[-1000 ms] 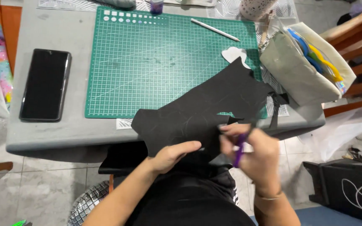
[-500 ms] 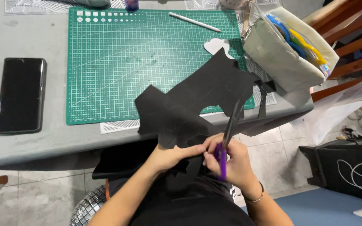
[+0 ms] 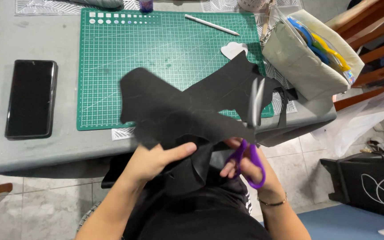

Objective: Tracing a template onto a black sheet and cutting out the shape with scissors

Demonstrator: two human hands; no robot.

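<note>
1. Scissors [image 3: 250,146] with purple handles sit gripped in my right hand [image 3: 245,166], blades pointing to twelve o'clock.
2. My left hand [image 3: 154,160] pinches the black sheet [image 3: 178,111], lifted over the green cutting mat [image 3: 156,49].
3. Phone [image 3: 30,98] lies at nine o'clock.

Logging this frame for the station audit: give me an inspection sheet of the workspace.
Surface: grey table with a green cutting mat.
Job's things: black sheet, held up over the mat; purple-handled scissors, blades up at its edge.
Clutter: black phone, white stylus, white paper scrap, beige pouch holding coloured tools.
Hands: left hand grips the sheet; right hand is in the scissor loops.
Cables: nothing seen.
Surroundings: tiled floor, black bag, wooden furniture at right.
</note>
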